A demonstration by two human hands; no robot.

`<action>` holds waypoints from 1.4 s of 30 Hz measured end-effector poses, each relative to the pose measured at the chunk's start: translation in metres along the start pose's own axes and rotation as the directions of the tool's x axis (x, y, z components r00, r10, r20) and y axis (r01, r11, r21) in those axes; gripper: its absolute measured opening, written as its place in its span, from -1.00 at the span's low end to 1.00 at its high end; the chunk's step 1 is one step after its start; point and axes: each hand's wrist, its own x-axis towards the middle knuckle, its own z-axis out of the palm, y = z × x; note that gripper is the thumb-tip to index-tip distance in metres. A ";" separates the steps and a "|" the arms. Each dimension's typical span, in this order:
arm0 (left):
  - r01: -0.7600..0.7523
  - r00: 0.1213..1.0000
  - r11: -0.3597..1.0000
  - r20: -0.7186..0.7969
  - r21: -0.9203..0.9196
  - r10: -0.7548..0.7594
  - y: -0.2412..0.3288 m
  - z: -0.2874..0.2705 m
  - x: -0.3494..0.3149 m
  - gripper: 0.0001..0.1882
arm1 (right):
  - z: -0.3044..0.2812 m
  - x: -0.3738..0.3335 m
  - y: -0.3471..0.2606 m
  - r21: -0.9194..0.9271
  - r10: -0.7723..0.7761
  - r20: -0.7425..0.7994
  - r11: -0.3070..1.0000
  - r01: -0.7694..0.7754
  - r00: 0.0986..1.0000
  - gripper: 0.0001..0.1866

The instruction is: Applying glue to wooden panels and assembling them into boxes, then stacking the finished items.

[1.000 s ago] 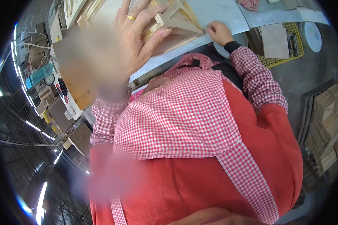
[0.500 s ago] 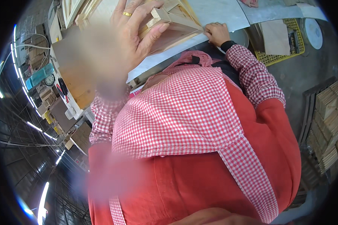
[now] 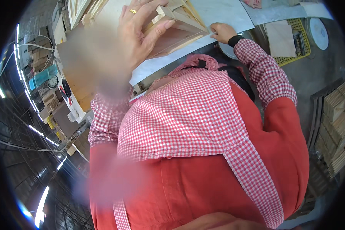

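A light wooden box (image 3: 182,32) with a clear, see-through panel on its near side stands at the top of the view, on a pale table. My left hand (image 3: 143,32), with a gold ring, grips the box's near-left part, thumb stretched along its near side and fingers over the top; the fingertips are partly cut off by the view's upper edge. At the box's right corner, by the table's edge, is my right hand (image 3: 224,33). Its fingers are curled together in a pinch, and whatever is between them is too small to make out.
Right of the table stands a yellow plastic basket (image 3: 303,36) holding thin wooden boards (image 3: 280,38). A round white lid (image 3: 317,33) lies beyond it. Stacked wood strips (image 3: 335,126) sit at far right. Pliers-like red and black tools (image 3: 66,91) lie at left. A blurred smudge covers my left wrist.
My right hand has shifted slightly right and up, a little off the box's corner. My left hand stays on the box, its thumb in nearly the same place.
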 end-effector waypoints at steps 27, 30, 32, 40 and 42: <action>0.260 0.749 0.744 -0.358 -0.616 -0.558 -0.086 -0.108 -0.172 -0.52 | -0.084 -0.007 -0.125 0.892 0.178 -0.226 0.432 0.131 0.958 -0.69; 0.177 0.716 0.554 -0.280 -0.813 -0.639 -0.115 -0.106 -0.187 -0.50 | -0.109 -0.004 -0.152 0.819 0.138 -0.279 0.551 0.161 0.950 -0.72; 0.021 0.716 0.188 -0.116 -0.982 -0.689 -0.143 -0.102 -0.192 -0.50 | -0.119 0.004 -0.165 0.810 0.122 -0.287 0.561 0.172 0.950 -0.75; 0.028 0.621 -0.161 0.143 -0.987 -0.770 -0.258 -0.069 -0.206 -0.59 | -0.127 0.068 -0.185 0.624 0.066 -0.359 0.759 0.186 0.931 -0.64; 0.071 0.592 -0.227 0.224 -0.971 -0.774 -0.282 -0.065 -0.203 -0.58 | -0.129 0.085 -0.183 0.567 0.061 -0.364 0.806 0.169 0.930 -0.61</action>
